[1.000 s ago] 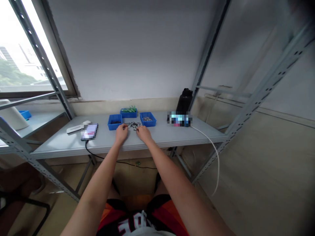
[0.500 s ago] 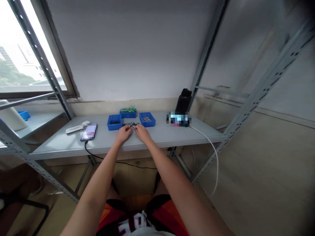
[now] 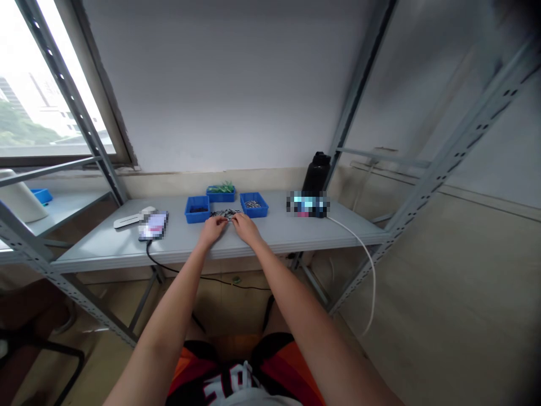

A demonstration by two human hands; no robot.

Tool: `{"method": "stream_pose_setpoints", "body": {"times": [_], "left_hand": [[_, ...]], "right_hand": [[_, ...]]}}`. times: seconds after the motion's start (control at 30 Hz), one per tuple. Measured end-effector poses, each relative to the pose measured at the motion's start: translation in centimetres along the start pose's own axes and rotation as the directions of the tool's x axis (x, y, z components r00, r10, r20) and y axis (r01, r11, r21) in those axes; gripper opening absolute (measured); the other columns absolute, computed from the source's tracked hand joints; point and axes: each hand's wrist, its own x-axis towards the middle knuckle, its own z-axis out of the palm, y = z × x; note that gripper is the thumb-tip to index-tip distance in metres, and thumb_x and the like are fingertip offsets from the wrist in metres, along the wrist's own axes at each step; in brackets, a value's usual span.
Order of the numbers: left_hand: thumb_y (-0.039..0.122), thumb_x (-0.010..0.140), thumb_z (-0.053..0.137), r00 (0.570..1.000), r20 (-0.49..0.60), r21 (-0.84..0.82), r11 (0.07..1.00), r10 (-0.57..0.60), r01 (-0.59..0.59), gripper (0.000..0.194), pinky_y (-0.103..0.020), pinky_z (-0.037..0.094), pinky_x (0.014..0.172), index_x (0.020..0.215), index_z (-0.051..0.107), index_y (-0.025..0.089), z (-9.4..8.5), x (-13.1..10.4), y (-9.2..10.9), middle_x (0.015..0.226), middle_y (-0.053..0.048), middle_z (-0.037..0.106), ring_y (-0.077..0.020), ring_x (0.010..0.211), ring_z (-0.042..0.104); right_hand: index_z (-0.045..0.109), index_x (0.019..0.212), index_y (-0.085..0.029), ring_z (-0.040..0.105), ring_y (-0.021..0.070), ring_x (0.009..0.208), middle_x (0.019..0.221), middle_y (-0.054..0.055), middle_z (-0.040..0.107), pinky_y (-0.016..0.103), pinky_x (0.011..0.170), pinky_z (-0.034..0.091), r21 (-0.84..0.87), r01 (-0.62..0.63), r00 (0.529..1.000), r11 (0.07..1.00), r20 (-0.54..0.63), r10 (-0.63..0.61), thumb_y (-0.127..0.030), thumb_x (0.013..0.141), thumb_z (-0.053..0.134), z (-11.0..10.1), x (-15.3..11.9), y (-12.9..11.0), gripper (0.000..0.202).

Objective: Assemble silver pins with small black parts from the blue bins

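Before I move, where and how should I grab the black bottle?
I'd wrap the fingers around the upper body of the black bottle, just below its cap, coming from the left. It stands upright and looks roughly round; the blurred device covers its base in front, and the shelf post crowds its right.

The smooth grey tabletop (image 3: 279,234) looks like painted metal with a soft sheen, brightest toward its left edge. Near its back edge, the open blue rectangular bins (image 3: 220,197) look like slightly glossy plastic. Toward the back right corner, the black cylindrical bottle (image 3: 316,176) has a smooth, mostly matt surface.
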Motion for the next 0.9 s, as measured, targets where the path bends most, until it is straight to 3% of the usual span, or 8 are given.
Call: {"method": "stream_pose_setpoints", "body": {"times": [0.2,0.9], "left_hand": [[0.022,0.083,0.059,0.997,-0.073,-0.038,0.999,0.0,-0.003,0.017,-0.031,0.05,0.082,0.088,0.074,0.015,0.01,0.1,-0.04,0.088,-0.009,0.074,-0.022,0.083,0.066],[0.025,0.085,0.057,0.998,-0.054,-0.028,1.0,0.009,-0.011,0.021,-0.03,0.048,0.08,0.09,0.074,0.014,-0.1,-0.01,0.02,0.092,-0.01,0.075,-0.0231,0.086,0.067]], "right_hand": [[0.063,0.099,-0.018,0.057,0.0186,0.103,0.105,0.008,0.064,0.029,0.09,0.043,-0.008,-0.015,1.0,1.0,-0.004,0.015,-0.023,0.097,0.044,-0.3,-0.26,-0.26,0.02],[0.062,0.104,-0.019,0.059,0.0197,0.101,0.106,0.009,0.066,0.03,0.086,0.045,0.063,-0.019,0.998,0.998,-0.06,0.023,-0.021,0.095,0.047,-0.17,-0.26,-0.31,0.018]]}}
